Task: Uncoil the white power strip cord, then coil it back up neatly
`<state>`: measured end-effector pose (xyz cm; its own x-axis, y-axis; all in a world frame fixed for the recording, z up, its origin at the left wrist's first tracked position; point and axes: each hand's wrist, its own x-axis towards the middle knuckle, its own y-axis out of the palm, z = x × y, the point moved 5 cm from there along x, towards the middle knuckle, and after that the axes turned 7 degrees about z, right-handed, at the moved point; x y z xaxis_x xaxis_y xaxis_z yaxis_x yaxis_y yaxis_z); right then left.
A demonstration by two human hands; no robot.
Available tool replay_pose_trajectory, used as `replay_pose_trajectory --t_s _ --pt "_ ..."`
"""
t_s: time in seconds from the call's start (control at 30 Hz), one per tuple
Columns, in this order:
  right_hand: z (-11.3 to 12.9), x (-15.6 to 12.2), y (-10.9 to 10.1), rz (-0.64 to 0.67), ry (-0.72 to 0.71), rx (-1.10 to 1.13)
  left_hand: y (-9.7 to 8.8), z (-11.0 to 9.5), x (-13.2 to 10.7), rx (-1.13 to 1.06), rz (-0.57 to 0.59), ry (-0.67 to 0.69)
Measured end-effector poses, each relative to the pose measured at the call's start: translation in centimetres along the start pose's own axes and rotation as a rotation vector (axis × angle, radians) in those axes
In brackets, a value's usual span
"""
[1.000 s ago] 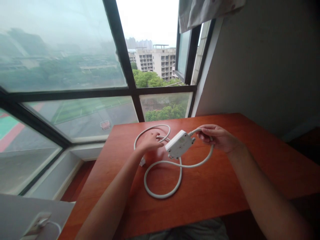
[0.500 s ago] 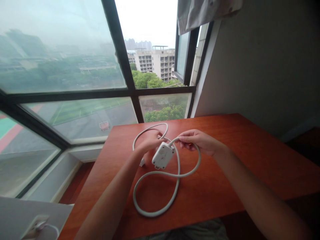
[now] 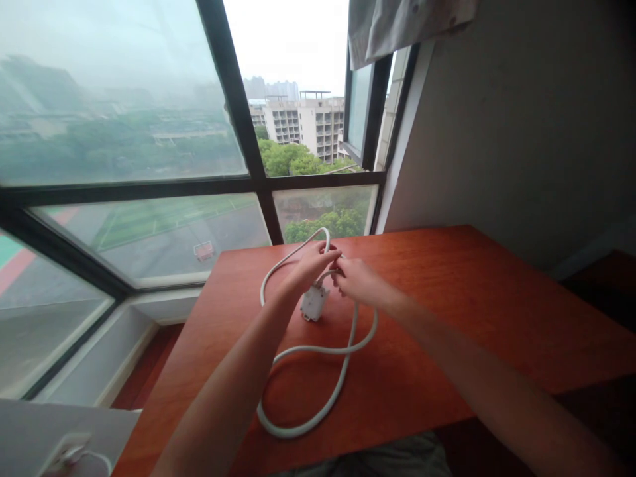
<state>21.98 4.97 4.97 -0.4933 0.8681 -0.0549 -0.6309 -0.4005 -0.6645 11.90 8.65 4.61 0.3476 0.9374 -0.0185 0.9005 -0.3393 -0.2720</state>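
A person's two bare hands meet over a reddish wooden table point(image 3: 447, 324). The left hand point(image 3: 317, 263) has its fingers closed on a white cable point(image 3: 349, 348), which arches up and over on its far side. The right hand point(image 3: 356, 279), well apart a second ago, has come in beside it, so the two are now together, its fingers pinching the cable near a small white box point(image 3: 313, 305). That box, then between the hands, now sits just below them on the near side; whether it touches the table, I cannot tell. Lengths of cable seem gathered at one spot, with a loose loop nearer the body.
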Motion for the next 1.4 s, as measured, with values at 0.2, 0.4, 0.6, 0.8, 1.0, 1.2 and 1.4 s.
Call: replay_pose_trajectory --t_s 0.2,0.4,0.6,0.8,1.0,1.2,1.4 --pt "0.5 -0.9 0.6 -0.293 -0.211 -0.595 -0.5 0.3 0.2 -0.031 -0.056 0.009" --pt "-3.6 -2.7 -1.4 -0.507 -0.237 -0.068 -1.4 0.8 -0.7 0.038 -0.094 0.044" --pt "-8.8 -5.0 0.2 0.077 0.004 0.948 -1.3 1.2 -0.7 0.045 -0.091 0.031" --pt "-10.1 -5.5 0.9 0.09 0.015 1.08 0.1 1.2 -0.5 0.003 -0.064 0.044" --pt "-10.5 -3.6 0.4 -0.175 0.027 0.784 0.7 0.2 -0.2 0.203 -0.126 0.177" --pt "-11.3 -2.3 0.1 -0.374 0.068 0.419 1.5 0.3 -0.6 0.497 -0.149 0.32" --pt "-12.3 -1.8 1.0 -0.216 0.091 0.785 0.6 1.3 -1.9 0.594 -0.062 0.32"
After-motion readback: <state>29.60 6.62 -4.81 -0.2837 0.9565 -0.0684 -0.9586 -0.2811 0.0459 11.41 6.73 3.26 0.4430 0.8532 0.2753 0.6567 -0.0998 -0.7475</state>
